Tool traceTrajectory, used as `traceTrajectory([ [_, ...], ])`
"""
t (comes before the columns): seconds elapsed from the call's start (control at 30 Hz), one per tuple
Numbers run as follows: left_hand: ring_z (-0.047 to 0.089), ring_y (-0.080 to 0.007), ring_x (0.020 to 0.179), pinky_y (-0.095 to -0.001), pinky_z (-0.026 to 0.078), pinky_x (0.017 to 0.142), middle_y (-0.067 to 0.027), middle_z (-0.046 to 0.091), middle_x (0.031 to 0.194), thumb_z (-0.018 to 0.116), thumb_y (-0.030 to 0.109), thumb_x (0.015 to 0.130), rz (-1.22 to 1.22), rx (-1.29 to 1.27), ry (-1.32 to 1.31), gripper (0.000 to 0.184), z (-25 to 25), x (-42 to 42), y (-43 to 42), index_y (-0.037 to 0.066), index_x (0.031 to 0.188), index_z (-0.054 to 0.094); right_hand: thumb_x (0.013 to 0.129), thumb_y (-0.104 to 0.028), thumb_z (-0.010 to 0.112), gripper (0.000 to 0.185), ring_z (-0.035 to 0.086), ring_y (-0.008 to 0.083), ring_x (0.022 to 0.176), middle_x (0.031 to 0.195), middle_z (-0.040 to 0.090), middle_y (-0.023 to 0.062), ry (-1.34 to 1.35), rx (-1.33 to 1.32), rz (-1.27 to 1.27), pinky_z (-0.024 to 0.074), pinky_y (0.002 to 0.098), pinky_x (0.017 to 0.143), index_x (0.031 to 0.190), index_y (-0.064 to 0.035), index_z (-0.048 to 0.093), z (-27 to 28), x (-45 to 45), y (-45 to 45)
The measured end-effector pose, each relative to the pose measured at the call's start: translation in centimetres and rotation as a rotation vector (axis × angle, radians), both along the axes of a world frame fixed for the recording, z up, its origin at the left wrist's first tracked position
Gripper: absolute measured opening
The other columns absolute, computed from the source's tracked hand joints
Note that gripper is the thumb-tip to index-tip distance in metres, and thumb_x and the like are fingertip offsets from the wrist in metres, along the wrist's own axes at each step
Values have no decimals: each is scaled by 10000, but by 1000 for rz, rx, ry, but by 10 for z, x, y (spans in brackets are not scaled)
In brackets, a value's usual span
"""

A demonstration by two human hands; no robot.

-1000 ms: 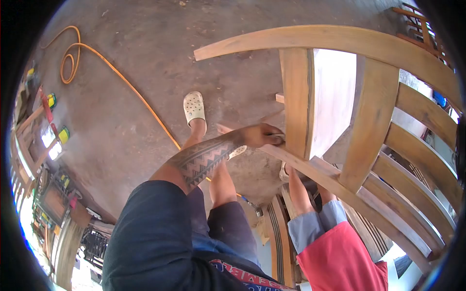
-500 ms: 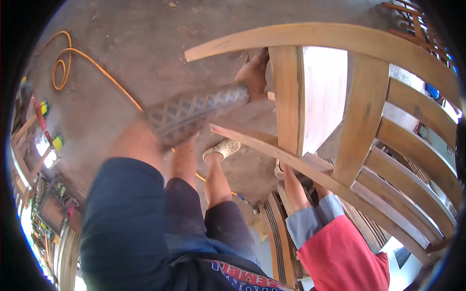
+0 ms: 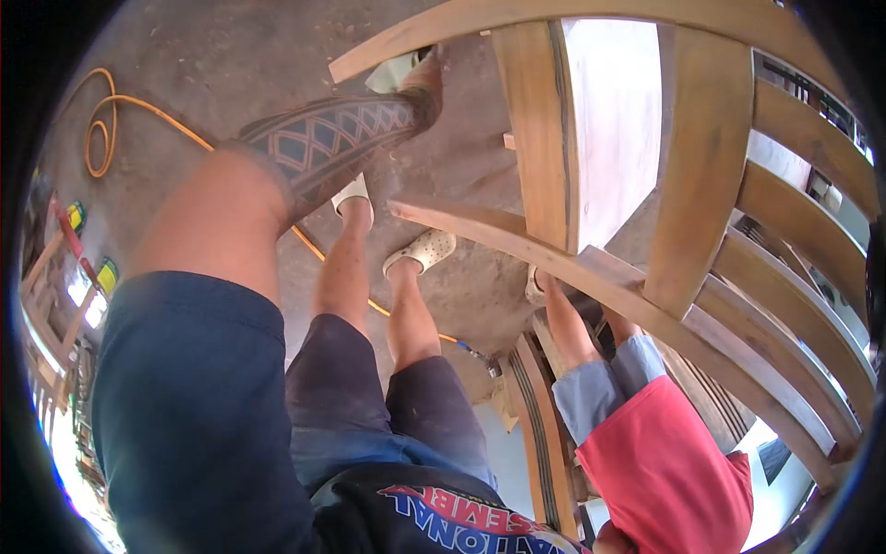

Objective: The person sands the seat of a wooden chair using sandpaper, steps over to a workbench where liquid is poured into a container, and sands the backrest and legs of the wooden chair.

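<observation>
My left hand [image 3: 424,85] is at the end of my tattooed forearm, just below the free end of a curved wooden rail. Beside its fingers shows a pale green piece [image 3: 395,72], cloth or paper, which seems to be gripped; the rail partly hides the fingers. The rail belongs to a slatted wooden furniture frame [image 3: 699,166] with a pale panel [image 3: 614,129] and a lower bar [image 3: 498,231]. My right hand is not recognisable; a small patch of skin at the bottom edge cannot be assigned to anyone.
Another person in a red garment [image 3: 664,462] and grey shorts is close at the right. An orange hose [image 3: 166,115] runs over the concrete floor [image 3: 249,55] and passes by my feet in pale clogs [image 3: 426,251]. Wooden pieces [image 3: 540,434] stand near the bottom.
My left hand has moved left and up, away from the upright board to the rail's free end. The pale green piece has come into view. The whole scene has shifted slightly upward.
</observation>
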State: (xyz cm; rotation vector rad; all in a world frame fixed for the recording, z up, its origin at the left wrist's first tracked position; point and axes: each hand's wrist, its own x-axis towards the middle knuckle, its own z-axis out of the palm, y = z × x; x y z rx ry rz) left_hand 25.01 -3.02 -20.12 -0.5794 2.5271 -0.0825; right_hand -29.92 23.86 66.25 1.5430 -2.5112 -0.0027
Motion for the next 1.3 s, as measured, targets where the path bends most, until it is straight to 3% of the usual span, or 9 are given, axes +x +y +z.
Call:
traceTrajectory([
  [0.37, 682, -323, 1260, -642, 379, 1167, -43, 794, 1307, 676, 344, 973, -270, 1, -331, 389, 13, -5, -28, 198, 1308, 810, 955, -366, 791, 439, 730, 331, 1053, 1152, 752, 210, 8, 190, -18, 579, 408, 944, 1182, -2, 696, -80, 33, 30],
  [0.43, 723, -386, 1154, -558, 523, 1064, -94, 803, 1242, 645, 314, 988, -82, 308, -3, 382, -27, 36, -38, 255, 1339, 785, 953, -348, 787, 421, 733, 333, 1043, 1150, 754, 207, -23, 196, -56, 582, 410, 934, 1183, -6, 699, -104, 47, 46],
  [0.53, 708, -437, 1153, -456, 566, 1042, -186, 771, 1260, 603, 222, 1048, 430, 681, 368, 371, 108, 68, -53, 212, 1391, 743, 951, -322, 782, 396, 738, 335, 1028, 1147, 757, 204, -77, 182, -107, 586, 414, 919, 1185, -13, 704, -132, 71, 64],
  [0.6, 734, -374, 1154, -447, 574, 1047, -166, 773, 1262, 586, 156, 1082, -35, 390, 818, 347, 101, 122, -104, 149, 1404, 715, 949, -305, 778, 379, 740, 336, 1018, 1145, 759, 201, -111, 156, -131, 589, 417, 909, 1185, -17, 707, -152, 85, 72],
  [0.7, 729, -280, 1178, -412, 576, 1050, -121, 765, 1247, 621, 82, 1074, 1005, 1462, 1259, 333, 227, 91, -118, 87, 1398, 696, 946, -279, 773, 356, 745, 339, 1003, 1142, 762, 198, -145, 136, -148, 592, 420, 895, 1187, -23, 712, -176, 106, 64],
  [0.87, 714, -179, 1156, -366, 575, 1045, -53, 739, 1258, 706, 21, 1019, 414, 1306, 1334, 321, 287, -5, -149, 31, 1340, 695, 942, -235, 764, 322, 752, 342, 978, 1138, 767, 192, -180, 88, -199, 599, 427, 870, 1189, -34, 720, -212, 142, 31],
  [1.03, 705, -185, 1137, -349, 605, 983, -56, 664, 1373, 781, 54, 992, 489, 1708, 1244, 388, 272, -77, -186, 5, 1343, 622, 938, -192, 755, 295, 759, 346, 953, 1133, 772, 186, -213, 45, -289, 605, 433, 845, 1192, -45, 728, -248, 185, -22],
  [1.13, 703, -165, 1108, -326, 616, 942, -88, 673, 1317, 793, 120, 1006, 266, 1637, 1337, 478, 240, -98, -187, 16, 1390, 528, 935, -165, 749, 283, 763, 348, 939, 1131, 775, 182, -227, 5, -308, 609, 437, 830, 1193, -51, 732, -270, 213, -53],
  [1.3, 696, -136, 1040, -310, 613, 892, -92, 681, 1260, 821, 201, 998, 408, 1550, 1365, 535, 248, -104, -170, 40, 1389, 491, 930, -122, 740, 272, 770, 352, 914, 1126, 780, 176, -338, -296, -216, 616, 443, 805, 1195, -61, 740, -317, 306, -127],
])
